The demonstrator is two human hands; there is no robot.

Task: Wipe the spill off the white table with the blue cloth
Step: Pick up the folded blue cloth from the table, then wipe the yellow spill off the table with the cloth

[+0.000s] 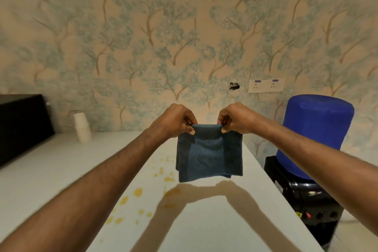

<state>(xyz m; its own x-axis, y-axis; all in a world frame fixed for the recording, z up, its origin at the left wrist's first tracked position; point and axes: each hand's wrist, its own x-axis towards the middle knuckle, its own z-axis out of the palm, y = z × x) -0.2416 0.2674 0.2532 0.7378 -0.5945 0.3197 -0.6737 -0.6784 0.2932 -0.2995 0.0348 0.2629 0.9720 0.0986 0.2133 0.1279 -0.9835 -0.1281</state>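
Note:
The blue cloth [209, 157] hangs folded in the air above the white table [214, 221]. My left hand [176, 119] pinches its top left corner and my right hand [237, 118] pinches its top right corner. Both hands are held out in front of me, close together. An orange-yellow spill [141, 196] lies in scattered drops and small puddles on the table, below and to the left of the cloth. My left forearm hides part of the spill.
A stack of white paper cups [81, 128] stands at the back left by the wall. A black appliance [22, 127] sits at the far left. A water dispenser with a blue bottle [315, 137] stands off the table's right edge.

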